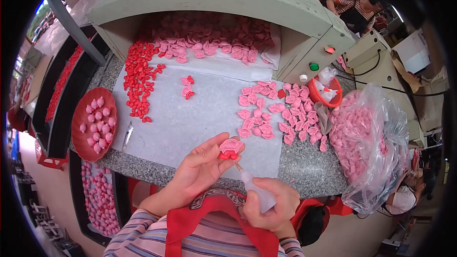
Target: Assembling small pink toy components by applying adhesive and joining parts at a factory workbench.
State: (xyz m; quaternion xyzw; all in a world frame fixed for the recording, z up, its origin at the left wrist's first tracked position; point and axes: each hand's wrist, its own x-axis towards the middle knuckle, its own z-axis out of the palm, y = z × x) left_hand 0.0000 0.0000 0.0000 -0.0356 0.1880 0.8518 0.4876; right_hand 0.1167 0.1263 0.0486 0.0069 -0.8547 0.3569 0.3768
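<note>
Head view: left hand holds a pink-and-red piece as the right hand brings a squeeze bottle to it

The left hand (pixel 202 161) pinches a small moulded pink piece with a glossy red lower part (pixel 229 146) between thumb and fingers, above the near part of a white paper sheet (pixel 176 123). The right hand (pixel 271 204) is wrapped around a translucent whitish squeeze bottle with a thin nozzle (pixel 257 191); the nozzle tip points up toward the piece, close to its red underside, though whether they touch I cannot tell.

The sheet lies on a speckled grey stone table (pixel 304 162). On its left side spreads a heap of small glossy red pieces (pixel 138 83), and near its middle lies one separate pink-and-red piece (pixel 187 88). Curled pink pieces (pixel 257 114) lie scattered toward the right.

At the table's left, a red scalloped dish (pixel 78 138) holds rounded pink pieces (pixel 95 123), just beside a slim shiny metal tool (pixel 128 135). At the right stand a round orange-red basket (pixel 338 97) and a clear plastic bag (pixel 381 133) full of pink pieces. Behind the sheet, a pale green box-like housing (pixel 214 0) arches over more pink and red pieces.
</note>
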